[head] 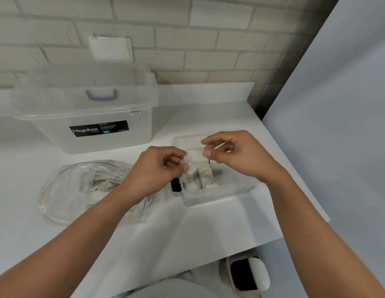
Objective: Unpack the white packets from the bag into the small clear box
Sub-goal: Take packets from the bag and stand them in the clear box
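A white packet (192,161) is pinched between my left hand (154,172) and my right hand (234,153), held just above the small clear box (210,196). Rows of white packets (205,175) stand on edge inside that box. A crumpled clear plastic bag (79,188) lies on the white counter to the left, with more white packets (101,183) inside it. My left forearm crosses over the bag's right side.
A large clear Megabox storage bin (86,117) with its lid leaning behind stands at the back left. A small dark object (175,184) lies beside the small box. The counter edge runs along the right; a bin (247,276) sits on the floor below.
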### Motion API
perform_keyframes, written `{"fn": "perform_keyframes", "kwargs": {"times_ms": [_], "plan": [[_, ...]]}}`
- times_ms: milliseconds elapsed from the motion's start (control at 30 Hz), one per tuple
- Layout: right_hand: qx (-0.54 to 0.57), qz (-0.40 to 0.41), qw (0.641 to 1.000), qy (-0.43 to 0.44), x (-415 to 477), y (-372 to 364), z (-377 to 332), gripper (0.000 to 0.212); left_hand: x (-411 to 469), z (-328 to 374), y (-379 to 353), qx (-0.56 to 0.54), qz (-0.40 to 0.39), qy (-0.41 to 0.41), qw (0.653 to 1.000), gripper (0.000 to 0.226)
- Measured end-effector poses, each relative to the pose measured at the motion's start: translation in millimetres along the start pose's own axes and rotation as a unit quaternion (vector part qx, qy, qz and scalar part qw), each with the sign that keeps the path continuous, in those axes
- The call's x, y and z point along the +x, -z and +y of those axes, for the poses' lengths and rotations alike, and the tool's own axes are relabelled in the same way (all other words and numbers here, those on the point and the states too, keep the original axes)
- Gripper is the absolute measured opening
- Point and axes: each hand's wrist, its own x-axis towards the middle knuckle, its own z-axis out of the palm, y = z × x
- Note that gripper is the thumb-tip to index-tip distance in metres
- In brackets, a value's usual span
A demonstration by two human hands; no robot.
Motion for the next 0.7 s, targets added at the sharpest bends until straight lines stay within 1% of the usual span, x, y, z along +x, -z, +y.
{"fn": "perform_keyframes", "kwargs": {"times_ms": [100, 200, 267, 367, 467, 533, 600, 700], "plan": [[-0.009, -0.024, 1.0, 0.011, -4.4, -2.7, -6.1, 0.019, 0.6, 5.1, -5.6, 0.003, -0.01, -0.01, 1.0, 0.02], [-0.02, -0.025, 0.999, 0.021, -3.2, -1.7, -4.3, 0.011, 1.8, 6.6, -10.2, 0.017, -0.024, -0.028, 0.999, 0.021], [-0.041, -0.014, 0.999, 0.026, -2.0, 2.0, -2.0, 0.009, 2.8, 5.0, -12.3, 0.039, -0.019, -0.045, 0.998, 0.023], [-0.134, 0.039, 0.989, 0.039, 5.6, 10.6, 7.4, 0.011, 2.9, -0.6, -11.6, 0.135, 0.0, -0.079, 0.988, 0.024], [-0.219, 0.074, 0.972, 0.045, 19.3, 16.5, 24.4, 0.013, -1.0, -7.3, -8.1, 0.222, -0.031, -0.125, 0.966, 0.029], [-0.259, 0.066, 0.963, 0.039, 28.4, 15.5, 38.2, 0.015, -4.0, -11.3, -7.1, 0.29, -0.067, -0.158, 0.942, 0.033], [-0.285, 0.039, 0.957, 0.024, 35.9, 12.1, 52.1, 0.016, -5.7, -13.8, -7.0, 0.341, -0.089, -0.173, 0.92, 0.035], [-0.301, -0.023, 0.953, -0.015, 45.3, 5.5, 69.7, 0.016, -5.9, -14.9, -6.6, 0.37, -0.093, -0.186, 0.906, 0.03]]}}
